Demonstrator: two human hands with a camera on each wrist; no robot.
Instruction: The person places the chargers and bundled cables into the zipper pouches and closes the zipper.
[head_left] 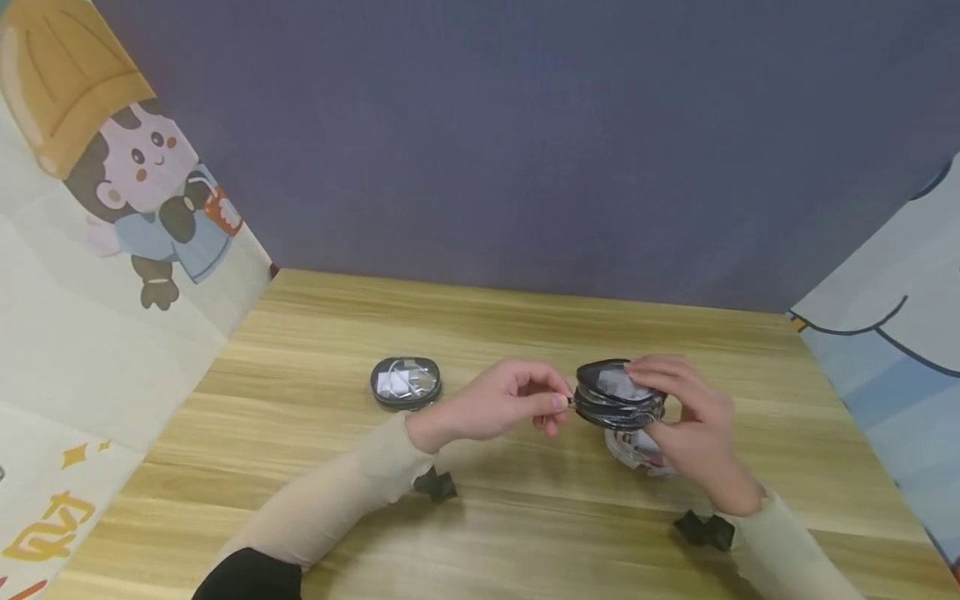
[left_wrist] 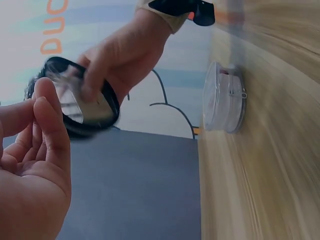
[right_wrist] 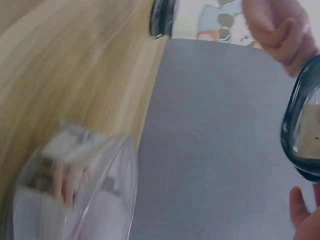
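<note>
My right hand [head_left: 697, 429] grips a black-edged, see-through zip pouch [head_left: 617, 410] above the table, fingers on top and thumb below. At the pouch's left end, my left hand [head_left: 510, 400] pinches the small zipper pull [head_left: 571, 402] between thumb and forefinger. The pouch's lid looks partly parted from its base. In the left wrist view, a pale flat piece [left_wrist: 97, 112] shows through the clear panel. Beneath the held pouch, a clear round pouch [head_left: 637, 450] with something white and reddish inside rests on the table.
Another black-edged clear pouch [head_left: 408, 385], holding a white item and a pale cable, lies on the wooden table [head_left: 337, 325] left of the hands. A dark blue-grey panel [head_left: 510, 167] stands along the back, with cartoon-printed walls at both sides.
</note>
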